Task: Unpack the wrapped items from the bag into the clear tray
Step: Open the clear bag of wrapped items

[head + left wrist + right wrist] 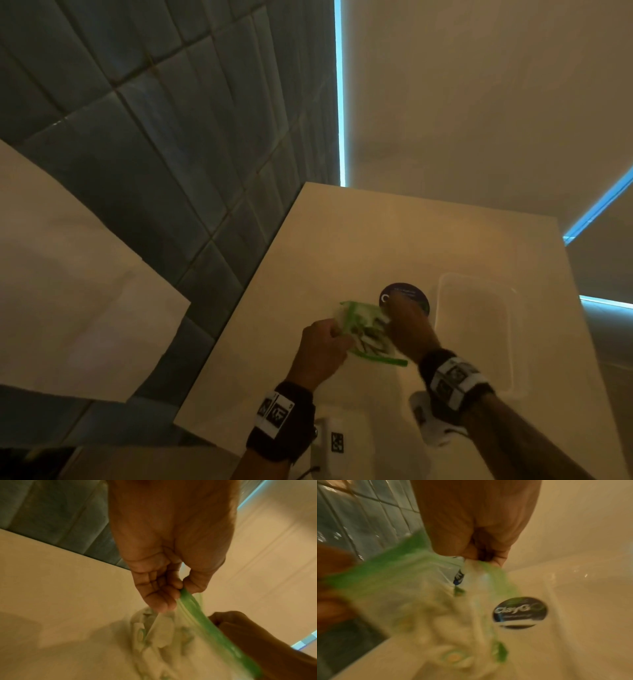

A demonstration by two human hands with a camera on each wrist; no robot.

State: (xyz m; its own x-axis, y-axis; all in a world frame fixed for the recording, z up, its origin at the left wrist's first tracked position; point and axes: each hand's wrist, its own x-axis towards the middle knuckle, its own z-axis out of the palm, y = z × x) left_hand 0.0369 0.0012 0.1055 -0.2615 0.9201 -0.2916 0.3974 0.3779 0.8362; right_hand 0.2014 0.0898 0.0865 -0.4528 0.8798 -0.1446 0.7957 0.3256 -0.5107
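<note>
A clear zip bag (364, 329) with a green seal strip hangs between both hands above the pale counter (308, 246). Several small white wrapped items (154, 632) show through the plastic. My left hand (325, 346) pinches the green strip (188, 601) at one end, thumb against fingers. My right hand (409, 329) grips the other side of the bag's mouth (481, 563). The bag (426, 609) is blurred in the right wrist view. The clear tray (479, 329) lies on the counter just right of my right hand, with nothing seen in it.
A round black tin (404, 297) with a printed lid (519, 610) sits on the counter between bag and tray. A grey tiled wall (154, 120) runs along the counter's left edge. A second pale surface (68, 291) lies at lower left.
</note>
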